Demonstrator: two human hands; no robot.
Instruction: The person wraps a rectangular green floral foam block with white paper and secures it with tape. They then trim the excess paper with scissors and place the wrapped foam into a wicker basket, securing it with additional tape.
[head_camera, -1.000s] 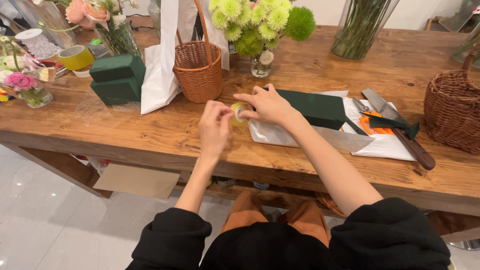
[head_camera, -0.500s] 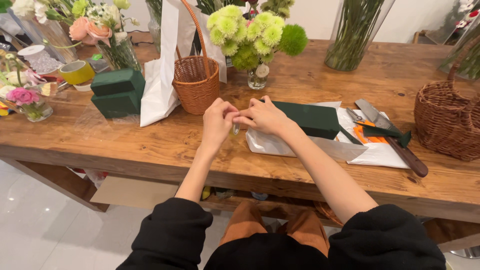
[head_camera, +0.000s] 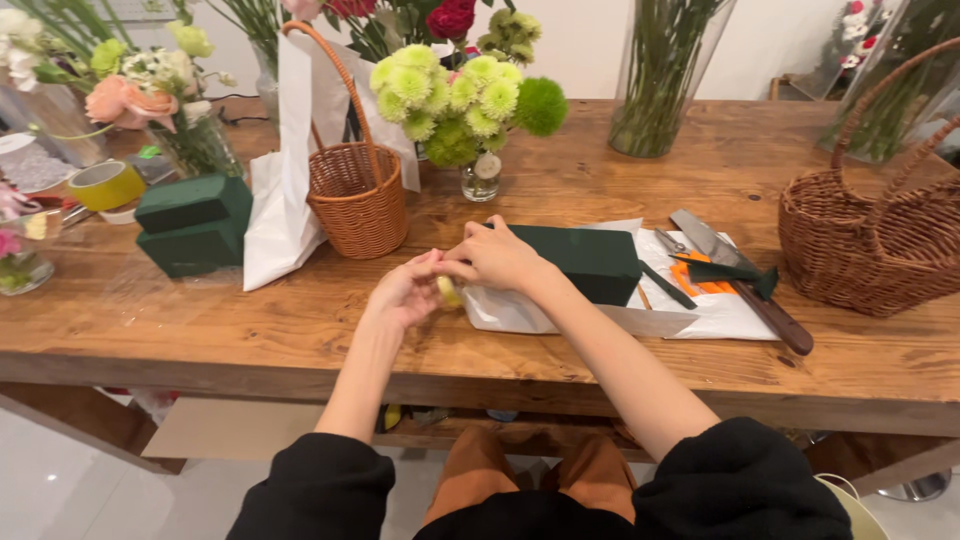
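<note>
Together, the left hand (head_camera: 403, 292) and right hand (head_camera: 495, 257) pinch a small yellow roll, seemingly tape (head_camera: 449, 292), fingertips closed on it from both sides just above the wooden table (head_camera: 200, 320), which suggests they are working at its edge. Just behind the right hand lies a dark green foam block (head_camera: 590, 262) on white wrapping paper (head_camera: 500, 312), within easy reach. Further right rest a brown-handled knife (head_camera: 745, 285) and orange-handled scissors (head_camera: 712, 281). A small wicker basket with a tall handle (head_camera: 357, 205) stands behind the left hand.

Foam block (head_camera: 585, 262) on paper (head_camera: 510, 310), basket (head_camera: 358, 205) left, knife (head_camera: 745, 285) right
</note>
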